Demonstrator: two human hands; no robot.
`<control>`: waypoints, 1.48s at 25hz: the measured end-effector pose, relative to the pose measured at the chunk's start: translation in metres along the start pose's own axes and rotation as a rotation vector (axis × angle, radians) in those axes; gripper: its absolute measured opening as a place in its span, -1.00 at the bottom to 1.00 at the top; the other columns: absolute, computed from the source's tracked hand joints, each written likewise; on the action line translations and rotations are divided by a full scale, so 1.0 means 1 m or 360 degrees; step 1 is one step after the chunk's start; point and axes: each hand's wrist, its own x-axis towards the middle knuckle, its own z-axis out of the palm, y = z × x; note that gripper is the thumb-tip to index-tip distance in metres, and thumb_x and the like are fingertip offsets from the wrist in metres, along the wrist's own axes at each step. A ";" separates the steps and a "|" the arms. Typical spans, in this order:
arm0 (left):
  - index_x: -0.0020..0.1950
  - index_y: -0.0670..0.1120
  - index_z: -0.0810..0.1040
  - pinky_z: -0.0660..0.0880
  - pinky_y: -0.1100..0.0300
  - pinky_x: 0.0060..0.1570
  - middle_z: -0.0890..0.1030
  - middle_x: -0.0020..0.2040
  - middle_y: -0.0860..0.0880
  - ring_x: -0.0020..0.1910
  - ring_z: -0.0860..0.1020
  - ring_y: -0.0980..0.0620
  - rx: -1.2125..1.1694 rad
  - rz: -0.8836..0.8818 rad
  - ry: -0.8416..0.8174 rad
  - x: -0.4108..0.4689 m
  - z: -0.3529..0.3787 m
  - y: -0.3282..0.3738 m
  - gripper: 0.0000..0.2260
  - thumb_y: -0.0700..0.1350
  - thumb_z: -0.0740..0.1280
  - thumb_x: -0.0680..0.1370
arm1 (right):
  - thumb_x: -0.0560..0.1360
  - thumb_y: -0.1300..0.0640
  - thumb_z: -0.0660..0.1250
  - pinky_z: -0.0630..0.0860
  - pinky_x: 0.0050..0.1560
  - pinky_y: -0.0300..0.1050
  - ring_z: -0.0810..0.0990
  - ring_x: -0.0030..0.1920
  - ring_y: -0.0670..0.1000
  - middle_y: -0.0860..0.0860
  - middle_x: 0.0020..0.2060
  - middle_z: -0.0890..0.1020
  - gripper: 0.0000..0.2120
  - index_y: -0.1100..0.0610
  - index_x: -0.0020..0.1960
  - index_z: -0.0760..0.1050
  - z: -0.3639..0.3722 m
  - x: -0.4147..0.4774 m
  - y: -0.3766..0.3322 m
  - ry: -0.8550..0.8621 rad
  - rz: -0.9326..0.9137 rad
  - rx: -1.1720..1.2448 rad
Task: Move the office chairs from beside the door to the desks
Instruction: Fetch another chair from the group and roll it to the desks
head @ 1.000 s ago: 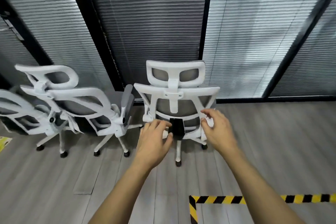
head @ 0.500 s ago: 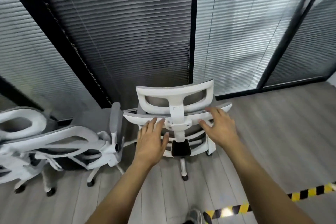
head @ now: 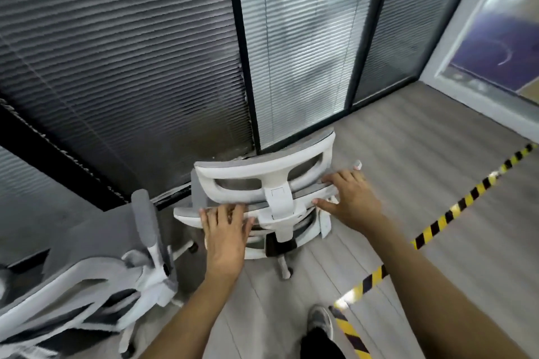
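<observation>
White mesh chair, upright (back facing camera)

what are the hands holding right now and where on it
Both hands are on the white office chair: left hand and right hand on the backrest's top rail, either side of the headrest post.

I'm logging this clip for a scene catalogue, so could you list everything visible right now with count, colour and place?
White-framed office chair with grey mesh back and headrest: one, white and grey, centre, seen from behind, by the partition.
Second white-framed office chair with grey armrest pad: one, white and grey, lower left, partly cut off.
Glass partition with closed slatted blinds: grey with black frames, across the top.
Wood-look plank floor: grey, right and bottom.
Yellow-and-black striped hazard tape: two strips meeting at a corner, floor, right.
Grey shoe: one, bottom centre.
Left hand: on the centre chair's backrest top, left part.
Right hand: on the same backrest top, right part.
</observation>
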 end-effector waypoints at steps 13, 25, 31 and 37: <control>0.26 -0.01 0.48 0.30 -0.33 0.34 0.52 0.10 -0.17 0.11 0.52 -0.24 -0.0340 0.1110 -0.0239 -0.032 -0.009 0.009 -0.68 0.08 0.19 0.57 | 0.38 -0.43 0.36 0.37 0.01 -0.01 0.38 -0.02 0.05 -0.10 -0.12 0.47 -0.48 0.02 -0.01 0.55 0.003 -0.257 -0.069 0.0723 0.0726 -0.0127; 0.20 0.07 0.55 0.41 -0.28 0.24 0.52 0.07 -0.14 0.07 0.44 -0.25 -0.0722 0.1735 -0.0546 -0.187 0.008 0.263 -0.77 0.03 0.30 0.56 | 0.36 -0.43 0.36 0.47 0.06 0.01 0.46 0.02 0.10 -0.05 -0.08 0.55 -0.45 0.03 0.02 0.60 -0.061 -0.536 0.005 0.1108 0.1503 -0.0341; 0.22 0.11 0.55 0.38 -0.17 0.25 0.52 0.10 -0.02 0.11 0.46 -0.12 -0.0927 0.2048 -0.0667 -0.331 0.003 0.416 -0.76 0.08 0.26 0.58 | 0.41 -0.41 0.31 0.44 0.28 0.11 0.45 0.12 0.11 -0.04 -0.03 0.56 -0.45 0.06 0.06 0.58 -0.109 -0.714 0.052 0.1287 0.1765 -0.0448; 0.16 0.07 0.60 0.43 -0.11 0.16 0.56 0.10 0.02 0.08 0.37 0.05 -0.1153 0.2274 -0.0786 -0.477 -0.007 0.554 -0.77 0.10 0.32 0.57 | 0.43 -0.42 0.28 0.42 0.33 0.24 0.45 0.13 0.04 -0.03 0.00 0.60 -0.43 0.06 0.08 0.57 -0.149 -0.884 0.095 0.1438 0.2036 -0.0486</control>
